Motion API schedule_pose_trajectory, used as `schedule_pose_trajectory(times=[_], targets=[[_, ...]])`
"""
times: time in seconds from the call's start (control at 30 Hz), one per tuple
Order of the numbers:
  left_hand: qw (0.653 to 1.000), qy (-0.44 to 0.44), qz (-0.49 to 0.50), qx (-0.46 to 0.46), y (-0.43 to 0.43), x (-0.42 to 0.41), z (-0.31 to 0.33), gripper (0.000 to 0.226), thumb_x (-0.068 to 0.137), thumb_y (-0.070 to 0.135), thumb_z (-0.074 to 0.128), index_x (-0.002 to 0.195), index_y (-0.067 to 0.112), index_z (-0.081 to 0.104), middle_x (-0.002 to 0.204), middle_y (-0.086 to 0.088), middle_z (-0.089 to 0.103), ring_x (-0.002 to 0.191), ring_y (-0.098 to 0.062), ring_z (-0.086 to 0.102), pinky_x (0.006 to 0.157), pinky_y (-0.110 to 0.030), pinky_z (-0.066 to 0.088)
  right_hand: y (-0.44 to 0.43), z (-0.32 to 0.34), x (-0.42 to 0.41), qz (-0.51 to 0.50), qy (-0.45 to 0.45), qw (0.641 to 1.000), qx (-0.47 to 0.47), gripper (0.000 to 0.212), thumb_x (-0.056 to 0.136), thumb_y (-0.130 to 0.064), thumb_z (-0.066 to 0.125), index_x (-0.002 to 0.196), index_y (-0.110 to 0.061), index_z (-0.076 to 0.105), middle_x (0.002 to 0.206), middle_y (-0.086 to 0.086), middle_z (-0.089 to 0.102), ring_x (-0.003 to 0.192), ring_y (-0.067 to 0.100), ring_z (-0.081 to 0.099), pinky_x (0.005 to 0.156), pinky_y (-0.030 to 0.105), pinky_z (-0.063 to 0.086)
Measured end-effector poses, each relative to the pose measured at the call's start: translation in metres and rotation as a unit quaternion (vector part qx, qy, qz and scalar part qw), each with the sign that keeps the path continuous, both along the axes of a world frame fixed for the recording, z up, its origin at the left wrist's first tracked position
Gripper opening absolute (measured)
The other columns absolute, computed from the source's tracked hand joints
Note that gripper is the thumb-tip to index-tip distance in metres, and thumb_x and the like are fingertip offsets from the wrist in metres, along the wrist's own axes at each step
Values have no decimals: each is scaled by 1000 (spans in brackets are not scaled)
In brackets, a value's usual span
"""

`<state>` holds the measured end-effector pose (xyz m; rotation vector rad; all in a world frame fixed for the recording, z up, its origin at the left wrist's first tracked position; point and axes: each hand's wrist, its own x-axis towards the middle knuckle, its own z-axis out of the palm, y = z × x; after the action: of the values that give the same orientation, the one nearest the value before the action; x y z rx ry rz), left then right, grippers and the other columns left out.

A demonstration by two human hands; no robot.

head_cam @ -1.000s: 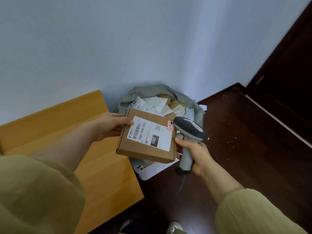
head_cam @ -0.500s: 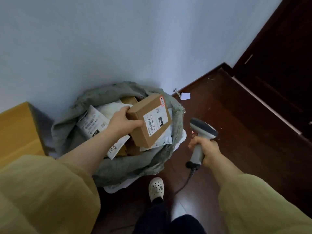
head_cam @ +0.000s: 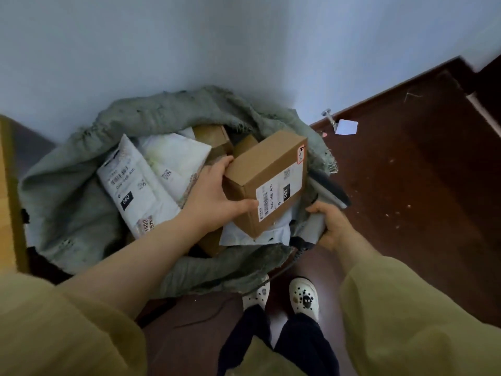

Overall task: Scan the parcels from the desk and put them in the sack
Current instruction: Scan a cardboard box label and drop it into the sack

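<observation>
Fingers of the left hand hook over the far top edge of the cardboard box, with the thumb laid along its near face, so the box is clamped between them. The right hand is curled round the handle of the scanner.

A second ago the box was held up with its label beside the scanner; half a second ago it was above the sack. Now it is down inside the sack's mouth, tilted, its lower corner on or just above a white mailer; whether it already rests there cannot be told. The scanner has dropped too and hangs just beside the box's right edge, at the sack's right rim. This parcel looks scanned and all but delivered; only the letting go is left.

The sack gapes wide with its rim slumped, but it is crowded: another white mailer lies to the left and brown parcels behind. The box's right corner comes close to the frayed rim, and the scanner crowds that side. The clearest way out for the left hand appears to be up and back toward the person. The desk shows only as a strip at the left edge.
</observation>
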<state>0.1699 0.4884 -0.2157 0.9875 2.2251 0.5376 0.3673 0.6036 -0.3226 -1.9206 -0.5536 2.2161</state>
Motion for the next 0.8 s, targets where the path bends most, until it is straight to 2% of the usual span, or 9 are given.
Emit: schedule_pose_trajectory(times=[0.07, 0.13, 0.2, 0.3, 0.4, 0.57, 0.7, 0.73, 0.8], targets=[[1000, 5, -2, -7, -2, 6, -2, 104, 63, 43, 83, 148, 23, 26, 140, -2, 38, 128, -17, 38, 107, -32, 33, 4, 3, -1, 2, 21, 1000, -5, 27, 76, -2, 67, 102, -3, 64, 91, 17, 68, 75, 30, 64, 61, 37, 51], [1000, 6, 3, -28, -4, 14, 1, 103, 65, 39, 84, 147, 22, 26, 137, -3, 38, 124, -17, 41, 104, -33, 37, 8, 19, 7, -19, 24, 999, 18, 28, 76, -2, 71, 103, -3, 66, 99, 17, 70, 83, 31, 67, 69, 41, 55], [999, 8, 17, -47, -4, 17, 6, 103, 63, 37, 86, 146, 20, 27, 135, -4, 41, 121, -19, 44, 103, -34, 38, 15, 48, 21, -43, 35, 997, 47, 17, 78, 0, 70, 93, -6, 66, 95, 14, 70, 83, 29, 67, 74, 43, 56], [997, -10, 49, -64, 4, 20, 12, 104, 59, 32, 88, 144, 16, 31, 135, -7, 44, 121, -22, 47, 103, -37, 41, 36, 102, 43, -68, 94, 990, 84, 8, 82, -1, 64, 87, -8, 66, 91, 9, 69, 80, 23, 67, 71, 38, 56], [995, -15, 80, -52, 20, 25, 18, 103, 58, 29, 88, 143, 16, 32, 133, -7, 46, 119, -23, 48, 100, -38, 43, 63, 156, 48, -79, 154, 974, 149, 15, 74, -7, 66, 89, -8, 68, 90, 2, 72, 83, 17, 67, 82, 39, 54], [994, 6, 104, -33, 37, 5, 27, 92, 59, 28, 85, 138, 17, 39, 129, -6, 50, 117, -25, 50, 95, -38, 45, 77, 190, 36, -32, 186, 960, 207, 34, 66, -10, 68, 100, -6, 68, 108, 5, 69, 111, 25, 60, 100, 45, 47], [991, 0, 129, -21, 45, -1, 37, 87, 65, 39, 85, 136, 11, 42, 126, -4, 55, 113, -21, 53, 86, -28, 40, 72, 185, 25, -54, 176, 964, 193, 51, 65, -8, 70, 115, -4, 64, 104, 2, 71, 103, 20, 65, 85, 38, 57], [987, -29, 157, -24, 48, 2, 39, 82, 67, 39, 84, 133, 10, 45, 123, -2, 56, 108, -19, 55, 84, -27, 42, 70, 185, 19, -56, 177, 964, 191, 53, 64, -8, 70, 117, -4, 63, 104, 2, 71, 102, 19, 66, 82, 37, 58], [953, -180, 240, -35, 55, 12, 41, 64, 70, 34, 82, 120, 7, 54, 115, -2, 63, 95, -16, 60, 72, -27, 49, 67, 187, 5, -58, 188, 962, 190, 50, 66, -5, 69, 116, -3, 64, 105, 3, 71, 98, 16, 68, 75, 34, 59]])
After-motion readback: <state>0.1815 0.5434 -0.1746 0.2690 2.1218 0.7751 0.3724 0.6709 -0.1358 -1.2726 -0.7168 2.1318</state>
